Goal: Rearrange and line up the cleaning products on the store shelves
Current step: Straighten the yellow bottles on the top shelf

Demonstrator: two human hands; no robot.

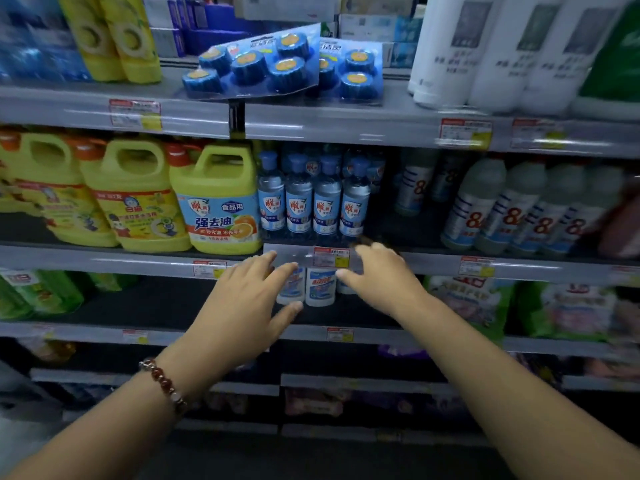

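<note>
Two hands out in front of the shelves, both empty w/ fingers spread and relaxed, nothing grasped. Left hand [247, 299] and right hand [381, 275] hover either side of the small white bottles [320, 287] on the third shelf down, just below the shelf edge [138, 263] carrying the price tag [331, 257]. Looks like the reach-in stage: she's going for those white bottles, not touching yet as far as I can tell.

Above them, the blue-capped bottles [311, 202] stand in a fairly tidy row beside the yellow jugs [214, 199]. Top shelf: blue blister packs [256, 64] lie tilted, one overlapping another, prob. need squaring later.

Next move, imo: close both hands round the white bottles, pull fwd to the shelf front, labels out. Blur makes exact contact hard to judge.
</note>
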